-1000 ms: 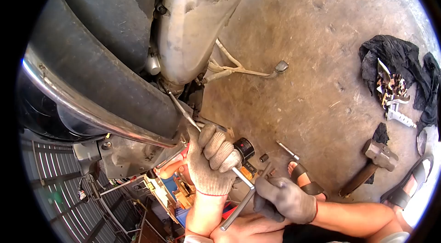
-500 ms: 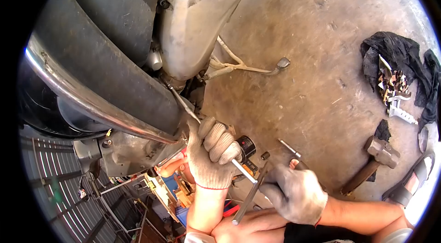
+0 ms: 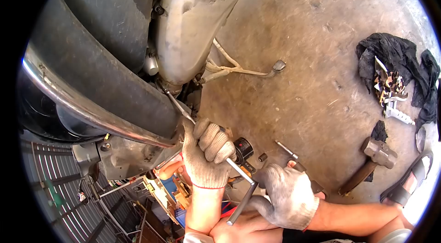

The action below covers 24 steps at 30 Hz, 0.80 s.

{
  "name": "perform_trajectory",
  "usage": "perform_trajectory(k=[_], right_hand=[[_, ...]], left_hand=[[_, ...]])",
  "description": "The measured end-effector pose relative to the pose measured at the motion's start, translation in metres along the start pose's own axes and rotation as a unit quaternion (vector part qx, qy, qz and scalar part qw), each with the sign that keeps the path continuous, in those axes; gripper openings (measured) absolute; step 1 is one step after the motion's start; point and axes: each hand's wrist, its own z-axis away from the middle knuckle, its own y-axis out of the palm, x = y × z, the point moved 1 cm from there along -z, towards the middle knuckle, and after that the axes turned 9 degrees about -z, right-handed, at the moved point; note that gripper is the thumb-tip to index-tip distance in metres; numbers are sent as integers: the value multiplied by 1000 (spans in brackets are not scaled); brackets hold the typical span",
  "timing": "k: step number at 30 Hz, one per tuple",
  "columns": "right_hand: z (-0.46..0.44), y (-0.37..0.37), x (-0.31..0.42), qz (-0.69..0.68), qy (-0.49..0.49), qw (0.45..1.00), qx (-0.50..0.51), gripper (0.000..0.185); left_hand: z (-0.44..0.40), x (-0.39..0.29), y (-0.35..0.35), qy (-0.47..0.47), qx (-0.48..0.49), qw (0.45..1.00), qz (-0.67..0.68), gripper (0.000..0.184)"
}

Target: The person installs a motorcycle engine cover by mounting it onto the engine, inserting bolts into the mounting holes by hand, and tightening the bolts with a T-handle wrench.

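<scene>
My left hand (image 3: 206,151), in a grey knit glove, is closed around the long steel shaft of a T-handle wrench (image 3: 241,172). The shaft slants up to the gap below the muffler (image 3: 188,27), beside the chrome-edged fender (image 3: 115,77); its far tip is hard to see there. At its near end a steel crossbar (image 3: 241,204) sits crosswise. My right hand (image 3: 287,197), gloved too, has its fingers curled at the crossbar's upper end, the thumb bent beside the bar. Those fingers partly hide that end.
On the concrete floor lie a sledgehammer (image 3: 379,153), a black cloth (image 3: 390,54) with metal pieces (image 3: 390,87), a small socket (image 3: 262,157) and a steel rod (image 3: 286,149). A black-and-yellow power tool (image 3: 243,150) is behind my left hand. A stand (image 3: 248,71) juts out by the muffler.
The crossbar has turned and its upper end has shifted left. My right hand has moved left and its fingers have come around the bar's end. My left hand still grips the shaft.
</scene>
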Motion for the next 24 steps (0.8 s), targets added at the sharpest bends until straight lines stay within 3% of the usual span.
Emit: perform_trajectory(k=[1,2,3,5,7,8,9,12,13,14,15,16,18,19,20,24], right_hand=[[0,5,-3,-18,-1,1000,-14,15],[11,23,-22,-187,-16,981,-41,17],[10,23,-25,-270,85,958,30,18],[7,18,-27,-391,301,862,113,16],[6,10,-22,-439,397,795,135,11],[7,3,-20,-243,233,938,81,16],[8,0,-17,-26,47,998,21,22],[4,9,-15,-96,-13,995,-19,12],[4,9,-19,-155,16,988,-3,11],[2,9,-21,-295,133,945,48,9],[1,11,-25,-446,293,839,106,8],[0,12,-27,-503,388,759,144,7],[5,11,-44,-275,190,935,122,4],[16,16,-44,40,-103,993,46,3],[9,0,-22,-22,44,999,8,11],[5,-1,-15,2,-35,999,3,22]], left_hand=[[0,-1,1,-5,8,1000,0,44],[2,-3,3,-1,8,1000,22,44],[-1,-3,5,-2,8,1000,22,44],[-4,-1,5,1,-18,1000,12,48],[-6,-1,6,-1,-15,1000,14,48],[-4,-2,6,-3,-17,1000,18,48],[-2,-3,6,-3,-19,1000,23,48],[-4,-3,5,-4,-13,1000,25,47],[-4,-4,7,-5,-8,999,32,47],[-3,-5,8,-2,-12,999,35,47],[-4,-5,7,-2,-14,999,34,47],[-5,-4,5,5,-20,1000,17,47],[-12,-4,5,10,-17,1000,0,47],[-11,-4,6,6,-15,1000,6,48],[-6,-5,5,3,-18,1000,13,48],[-5,-5,7,8,-21,1000,17,48]])
